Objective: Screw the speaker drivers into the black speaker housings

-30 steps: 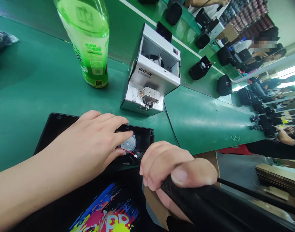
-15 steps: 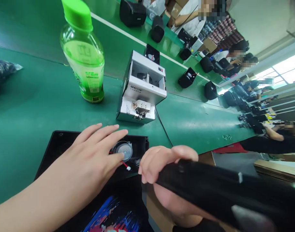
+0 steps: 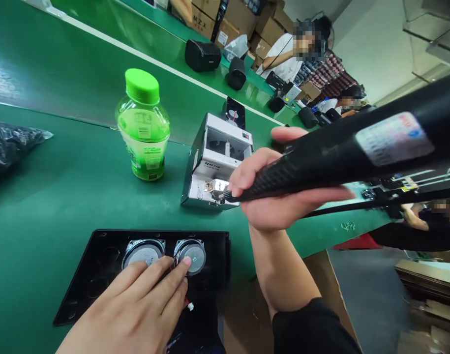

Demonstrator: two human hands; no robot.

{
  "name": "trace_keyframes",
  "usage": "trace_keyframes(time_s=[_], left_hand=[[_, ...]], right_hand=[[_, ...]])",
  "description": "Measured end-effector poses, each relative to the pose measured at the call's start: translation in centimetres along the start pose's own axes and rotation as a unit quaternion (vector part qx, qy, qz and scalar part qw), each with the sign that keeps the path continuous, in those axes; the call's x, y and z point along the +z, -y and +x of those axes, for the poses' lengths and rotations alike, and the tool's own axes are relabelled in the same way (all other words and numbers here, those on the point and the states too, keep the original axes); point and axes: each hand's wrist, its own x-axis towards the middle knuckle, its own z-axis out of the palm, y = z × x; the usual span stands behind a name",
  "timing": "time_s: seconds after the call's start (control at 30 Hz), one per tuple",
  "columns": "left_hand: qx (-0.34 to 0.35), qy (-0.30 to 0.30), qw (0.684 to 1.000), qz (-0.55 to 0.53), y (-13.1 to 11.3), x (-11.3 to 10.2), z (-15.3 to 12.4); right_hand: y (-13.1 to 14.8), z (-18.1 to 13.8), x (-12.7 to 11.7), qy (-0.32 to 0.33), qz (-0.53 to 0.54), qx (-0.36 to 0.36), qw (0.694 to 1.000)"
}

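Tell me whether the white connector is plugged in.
Unplugged: the white connector sits at the end of the red wire, beside the left hand, with nothing mated to it.

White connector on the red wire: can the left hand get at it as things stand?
Likely yes: the white connector lies uncovered just beside the fingers of the left hand, which is over the speakers. The black screwdriver in the right hand looks clear of it.

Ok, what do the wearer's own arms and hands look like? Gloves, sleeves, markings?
Left hand: bare, no glove, ring or marking visible; any sleeve is out of frame. Right hand: also ungloved, no ring or watch visible. On that arm, a black sleeve ends well short of the hand.
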Motion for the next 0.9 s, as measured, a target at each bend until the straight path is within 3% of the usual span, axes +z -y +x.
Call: trace_keyframes(time_s=[0.2, 0.37, 0.57, 0.7, 0.9], left_hand=[[0.018, 0.006, 0.999, 0.041, -0.8, -1.8, 2.4], [0.015, 0.006, 0.999, 0.04, -1.1, -2.0, 2.9], [0.004, 0.018, 0.999, 0.05, -1.5, -1.7, 2.3], [-0.013, 0.046, 0.998, 0.037, -1.6, -1.8, 1.6], [-0.026, 0.058, 0.998, 0.016, -1.9, -2.0, 1.6]], right_hand=[[2.5, -1.0, -1.4, -0.031, 0.051, 0.086, 0.995], [5.5, -4.5, -1.2, 0.045, 0.073, 0.072, 0.994], [3.1, -6.7, 1.3, 0.087, 0.096, 0.147, 0.981], [1.5, -6.9, 1.3, 0.107, 0.126, 0.179, 0.97], [1.5, -7.2, 1.2, 0.116, 0.126, 0.185, 0.968]])
